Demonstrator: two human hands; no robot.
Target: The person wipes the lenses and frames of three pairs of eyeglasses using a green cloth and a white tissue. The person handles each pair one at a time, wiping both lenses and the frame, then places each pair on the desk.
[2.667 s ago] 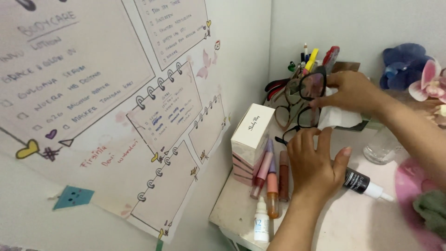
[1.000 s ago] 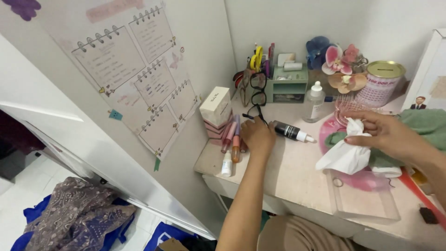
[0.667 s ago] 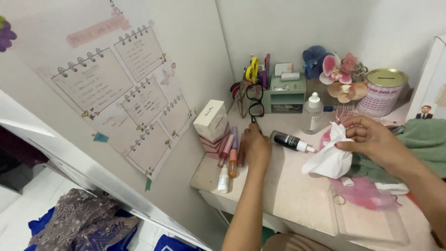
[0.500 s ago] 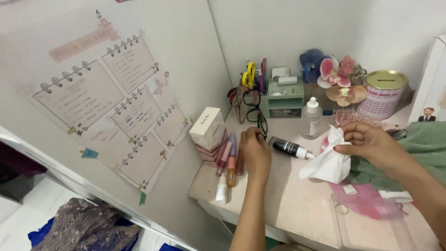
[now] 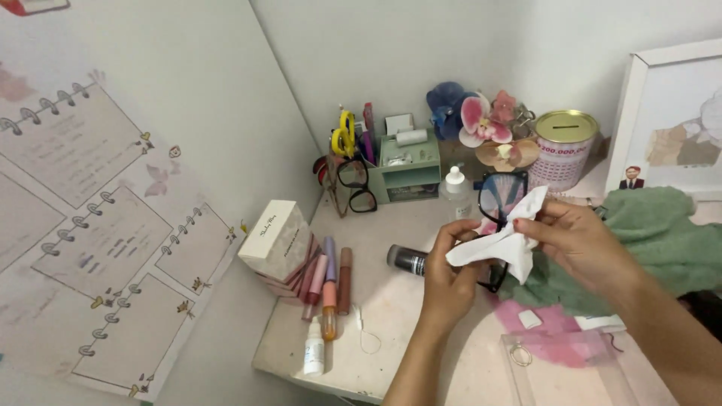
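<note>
Both hands are up over the middle of the bench here. The left hand [image 5: 450, 277] is closed around a pair of black-framed glasses [image 5: 498, 203], held upright by the lower part with one lens showing clear above the fingers. The right hand [image 5: 577, 242] is pinching a crumpled white tissue [image 5: 502, 242] between thumb and fingertips, and the tissue is pressed right against the frame, draped over the lower lens (so that lens is mostly hidden).

Just behind the left hand a dark bottle [image 5: 407, 259] lies on its side. Further left there's a white box [image 5: 275, 237] with a row of lip gloss tubes [image 5: 329, 280] beside it and a small white dropper bottle [image 5: 313, 356] near the front edge.

Back in the corner sits a green desk organizer [image 5: 410, 167], with scissors and pens sticking up just to its left and another pair of dark glasses [image 5: 355, 183] leaning beside it. Fake orchids [image 5: 481, 124] and a gold-lidded tin [image 5: 562, 149] are to its right. A green towel [image 5: 662, 237] is bunched under the right wrist.
</note>
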